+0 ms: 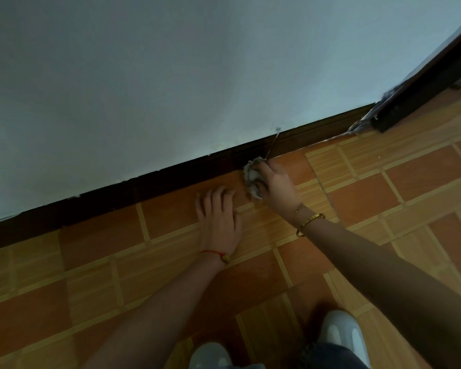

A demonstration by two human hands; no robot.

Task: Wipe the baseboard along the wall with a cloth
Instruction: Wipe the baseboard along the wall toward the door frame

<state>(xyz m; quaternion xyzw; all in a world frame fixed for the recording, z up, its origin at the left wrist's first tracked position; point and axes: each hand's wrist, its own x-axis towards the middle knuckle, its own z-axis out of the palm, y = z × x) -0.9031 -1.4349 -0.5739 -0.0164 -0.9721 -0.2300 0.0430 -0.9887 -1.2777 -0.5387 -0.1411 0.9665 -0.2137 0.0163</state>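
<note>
Right hand (276,186) bunched tight around crumpled grey-white cloth (252,177), pressing it onto dark brown wooden baseboard (186,170) at the wall's foot, left hand (218,215) spread flat and empty on orange tiled floor (91,283), likely bracing the crouch.

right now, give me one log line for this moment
step: wiping baseboard | right hand: cloth at baseboard foot | left hand: flat on floor, empty

Home interior, orange patterned tile floor (91,275), dark wooden baseboard (171,179) beneath pale painted wall (171,75), dark door frame (423,83) at the baseboard's right end
</note>
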